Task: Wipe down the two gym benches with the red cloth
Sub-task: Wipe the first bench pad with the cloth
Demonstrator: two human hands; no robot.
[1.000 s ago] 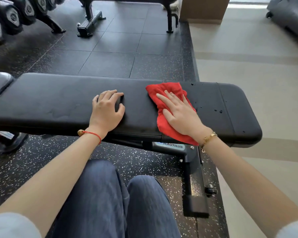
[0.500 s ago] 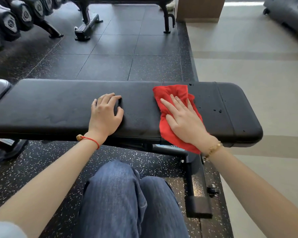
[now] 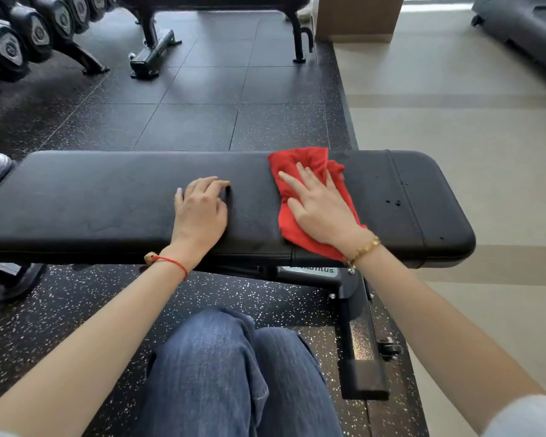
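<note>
Your right hand (image 3: pixel 320 209) presses the red cloth (image 3: pixel 306 197) flat, fingers straight and spread, right of center on the black bench (image 3: pixel 108 200). Your left hand (image 3: pixel 200 211) rests mid-bench, fingers loosely bent, holding nothing. Dark specks at the bench's right end may be droplets.

cloth (image 3: pixel 309 197) on bench (image 3: pixel 108 197), right

Blue jeans (image 3: pixel 234 373), red string bracelet (image 3: pixel 174 263), gold bracelet (image 3: pixel 363 250), pale sleeves (image 3: pixel 527 417).
</note>
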